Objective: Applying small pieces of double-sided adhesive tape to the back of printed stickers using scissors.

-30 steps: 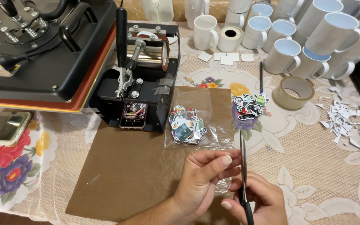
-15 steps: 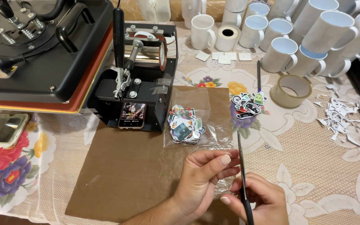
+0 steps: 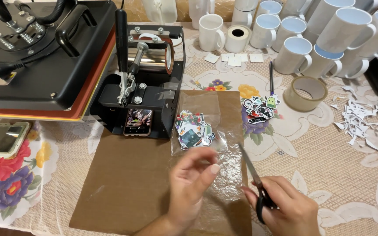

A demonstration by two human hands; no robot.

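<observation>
My left hand (image 3: 193, 185) hovers over a brown cardboard sheet (image 3: 123, 183), thumb and fingertips pinched together on the lower part of a clear plastic bag (image 3: 217, 120). Several colourful stickers (image 3: 192, 130) lie inside the bag's upper half. My right hand (image 3: 285, 212) grips black-handled scissors (image 3: 252, 175) at the bag's right edge. The blades point up and to the left, a little apart from my left fingers.
A black mug press (image 3: 147, 83) with a phone (image 3: 138, 122) leaning on it stands behind the cardboard, a large heat press (image 3: 36, 57) to its left. Loose stickers (image 3: 261, 107), a tape roll (image 3: 305, 92), paper scraps (image 3: 359, 122) and several white mugs (image 3: 294, 52) lie right and behind.
My left hand has shifted left, away from the scissor blades. The right hand with the scissors has drawn slightly to the right.
</observation>
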